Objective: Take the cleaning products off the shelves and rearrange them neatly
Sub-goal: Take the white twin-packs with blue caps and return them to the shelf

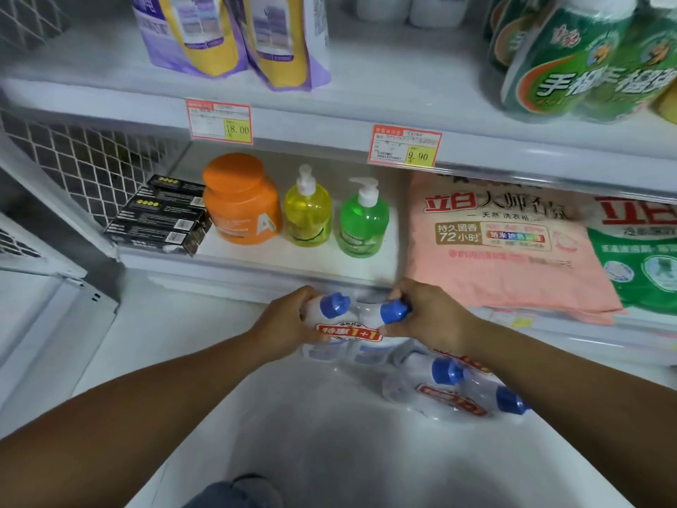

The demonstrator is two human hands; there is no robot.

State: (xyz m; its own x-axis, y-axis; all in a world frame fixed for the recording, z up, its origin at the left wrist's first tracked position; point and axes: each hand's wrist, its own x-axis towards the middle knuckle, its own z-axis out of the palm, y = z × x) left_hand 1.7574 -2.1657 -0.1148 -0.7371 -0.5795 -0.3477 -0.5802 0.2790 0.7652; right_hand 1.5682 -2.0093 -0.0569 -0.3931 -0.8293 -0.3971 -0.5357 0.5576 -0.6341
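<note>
Head view. Both of your hands are on the twin-pack of blue-capped bottles [348, 337], which sits directly below and in front of the green pump bottle [362, 221], under that bottle's shelf edge [256, 276]. Your left hand [289, 320] has its fingers curled round the shoulder of the left bottle. Your right hand [428, 317] closes round the neck of the right bottle at its blue cap. Whether the pack rests on the white surface or is lifted clear cannot be told. A second twin-pack [450, 390] lies on its side lower and to the right of the green pump bottle. The yellow pump bottle [307, 214] and orange jar [240, 203] stand to its left, and the pink detergent bag [505, 243] lies to its right. Judged from the frame, two banded bottles will feel fairly heavy and rigid, and the glossy wrap looks slippery. Grip the bottle shoulders, not the caps or the band.
</note>
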